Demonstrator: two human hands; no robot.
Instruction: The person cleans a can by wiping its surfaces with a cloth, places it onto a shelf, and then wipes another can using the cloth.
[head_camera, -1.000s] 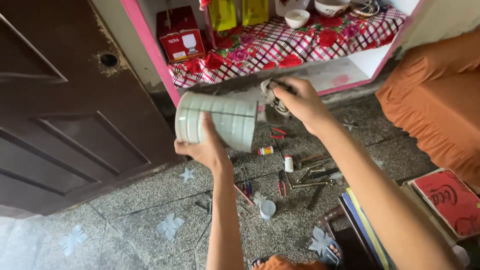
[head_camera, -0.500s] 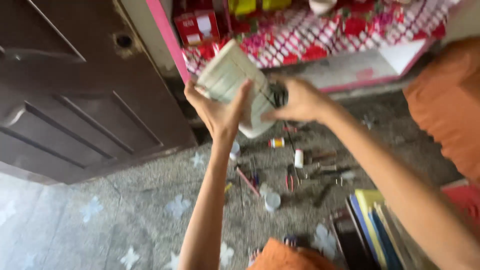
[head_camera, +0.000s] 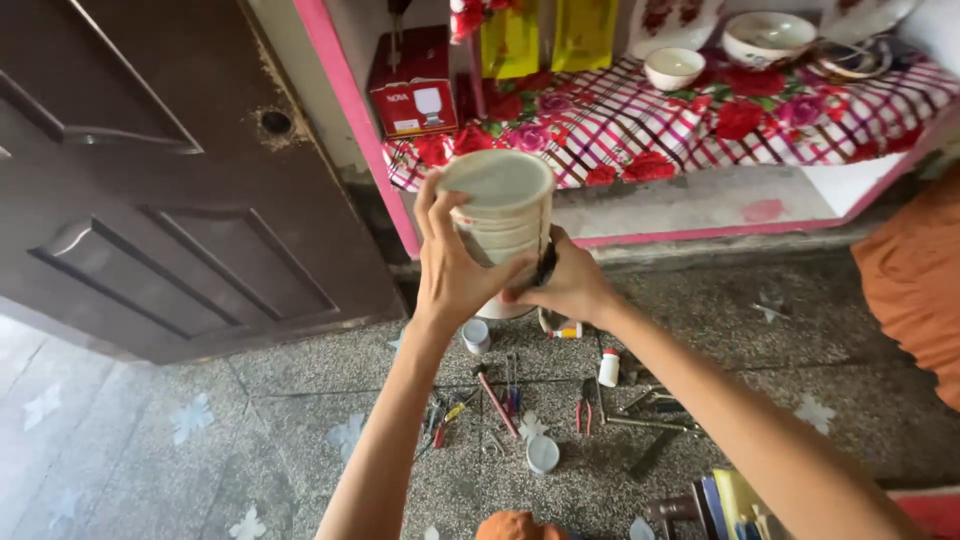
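Both hands hold a pale ribbed drum (head_camera: 500, 215) upright in the air, above the floor (head_camera: 300, 400) and in front of a low shelf (head_camera: 700, 200).

Left hand (head_camera: 455, 270): fingers clenched around the drum's left side, thumb across its front, fingertips reaching up near the top rim. Grasp looks firm.

Right hand (head_camera: 570, 285): closed against the drum's lower right side, with a dark cloth (head_camera: 546, 265) pinched between palm and drum wall. The far fingers are hidden behind the drum, so how far they wrap cannot be told.

Drum position: wide open end up, tilted slightly toward the camera; its base is hidden behind the hands. It sits between the two palms, touching both.

Judgement on handling: the left hand should carry the weight and stay still while the right works the cloth over the ribs. Keeping the thumb low avoids covering the wall being rubbed. The wall looks smooth, so a slack grip risks a slip.

Below on the floor: pliers (head_camera: 582, 405), screwdrivers (head_camera: 495, 400), a small white bottle (head_camera: 608, 368), and two white caps (head_camera: 476, 335). All lie well apart from the hands.
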